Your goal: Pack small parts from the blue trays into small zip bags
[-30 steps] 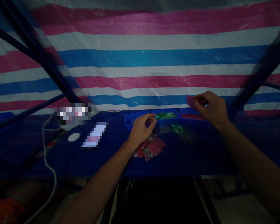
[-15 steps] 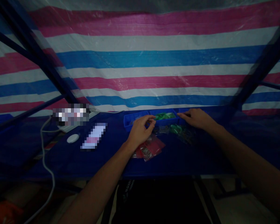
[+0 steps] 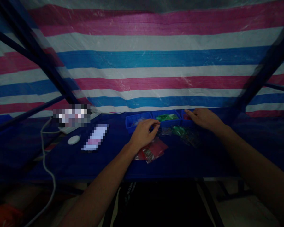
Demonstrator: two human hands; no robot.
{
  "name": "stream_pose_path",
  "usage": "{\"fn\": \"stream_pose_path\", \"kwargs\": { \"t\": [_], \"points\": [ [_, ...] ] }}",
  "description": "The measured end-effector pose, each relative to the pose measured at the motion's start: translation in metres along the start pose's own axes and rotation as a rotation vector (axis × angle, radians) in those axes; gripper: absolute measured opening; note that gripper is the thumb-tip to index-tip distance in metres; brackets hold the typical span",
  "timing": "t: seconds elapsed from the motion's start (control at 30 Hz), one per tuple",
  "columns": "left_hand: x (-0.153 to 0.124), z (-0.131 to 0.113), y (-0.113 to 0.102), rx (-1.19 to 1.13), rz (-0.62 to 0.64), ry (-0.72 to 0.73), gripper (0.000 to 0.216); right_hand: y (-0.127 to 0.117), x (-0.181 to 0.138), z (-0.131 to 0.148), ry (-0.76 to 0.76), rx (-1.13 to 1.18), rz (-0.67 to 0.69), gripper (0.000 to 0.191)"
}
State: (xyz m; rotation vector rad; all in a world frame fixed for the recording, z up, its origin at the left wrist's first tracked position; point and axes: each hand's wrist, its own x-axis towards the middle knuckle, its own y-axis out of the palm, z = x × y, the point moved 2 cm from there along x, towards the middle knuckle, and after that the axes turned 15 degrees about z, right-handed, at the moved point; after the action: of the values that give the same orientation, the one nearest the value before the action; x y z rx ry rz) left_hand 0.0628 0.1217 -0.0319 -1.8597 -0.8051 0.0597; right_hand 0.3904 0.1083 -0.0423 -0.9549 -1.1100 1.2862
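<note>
My left hand (image 3: 144, 132) hovers in front of the blue bins, its thumb and fingertips closed in a pinch. Whatever is between them is too small to make out. Below it lie red plastic packets (image 3: 153, 149), one with small metallic-looking contents. My right hand (image 3: 204, 119) reaches over the right blue bin (image 3: 182, 117), where something red (image 3: 186, 116) shows. Its thumb is stretched out, while the other fingers are hidden. Between my hands, the middle blue bin (image 3: 168, 123) holds green packets (image 3: 167, 117). The left blue bin (image 3: 130, 123) contains clear packets (image 3: 139, 121).
Clear and green packets (image 3: 183, 134) lie before the bins on the blue table (image 3: 186, 164). Leftward are a phone (image 3: 96, 137), a white round object (image 3: 74, 140) and a blurred-out item (image 3: 71, 115). A white cable (image 3: 44, 157) hangs off the left side. Striped sheeting (image 3: 156, 60) hangs behind.
My right hand has shifted slightly right, exposing the red contents of the right bin. My left hand has lowered a little toward me and right, its fingertips drawing together.
</note>
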Motion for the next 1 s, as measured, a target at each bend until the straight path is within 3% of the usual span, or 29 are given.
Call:
{"fn": "stream_pose_path", "kwargs": {
  "t": [0.23,0.43,0.63,0.87,1.0],
  "points": [
    [-0.001,-0.001,0.003,0.054,0.069,0.033,0.022,0.0,-0.013,0.057,-0.429,0.088,-0.144,0.028],
    [-0.002,-0.006,0.005,0.076,0.135,0.063,0.025,0.029,-0.024,0.105,-0.767,0.156,0.079,0.028],
    [-0.002,-0.006,0.006,0.041,0.135,0.078,0.025,0.042,-0.018,0.103,-0.712,0.204,0.11,0.024],
    [-0.002,-0.004,0.012,-0.019,0.15,0.056,0.037,0.032,-0.022,0.105,-0.576,0.39,-0.019,0.017],
    [0.0,-0.003,0.01,-0.022,0.143,0.032,0.023,0.031,-0.026,0.116,-0.573,0.544,-0.036,0.017]
  ]
}}
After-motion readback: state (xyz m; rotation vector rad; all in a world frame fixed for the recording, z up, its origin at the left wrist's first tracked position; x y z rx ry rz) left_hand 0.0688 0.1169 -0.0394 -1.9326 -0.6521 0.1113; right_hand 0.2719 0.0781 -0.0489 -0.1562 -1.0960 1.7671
